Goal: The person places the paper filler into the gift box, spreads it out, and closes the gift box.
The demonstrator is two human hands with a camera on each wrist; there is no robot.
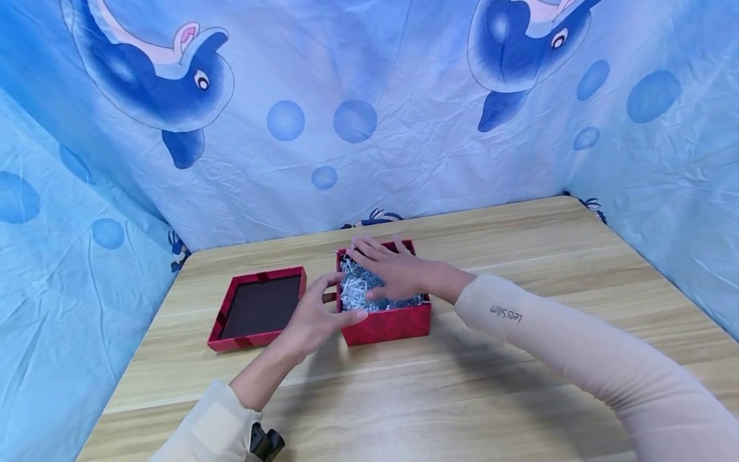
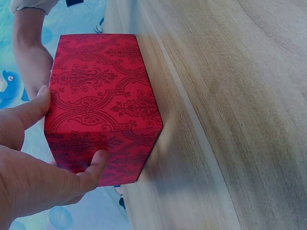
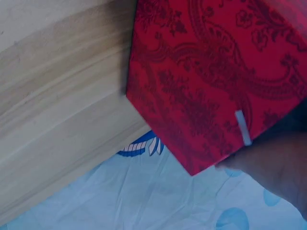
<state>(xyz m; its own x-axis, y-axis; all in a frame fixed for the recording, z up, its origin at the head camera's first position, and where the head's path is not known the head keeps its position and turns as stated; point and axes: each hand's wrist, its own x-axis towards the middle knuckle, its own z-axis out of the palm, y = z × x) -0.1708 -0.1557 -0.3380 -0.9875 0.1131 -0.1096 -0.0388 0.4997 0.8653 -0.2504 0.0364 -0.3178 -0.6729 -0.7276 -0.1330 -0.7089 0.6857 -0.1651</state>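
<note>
A red patterned box stands on the table without its lid, filled with pale blue shredded paper. My right hand lies over the paper, fingers spread and pointing toward the box's far left corner. At the box's left side is my left hand, its thumb by the front rim and its fingers along the left wall. The left wrist view shows one fingertip touching the red side of the box. In the right wrist view, a pale paper strip hangs over the rim.
Left of the box, the red lid lies with its dark inside up. The wooden table ends at a blue dolphin-printed cloth behind, with more cloth at both sides.
</note>
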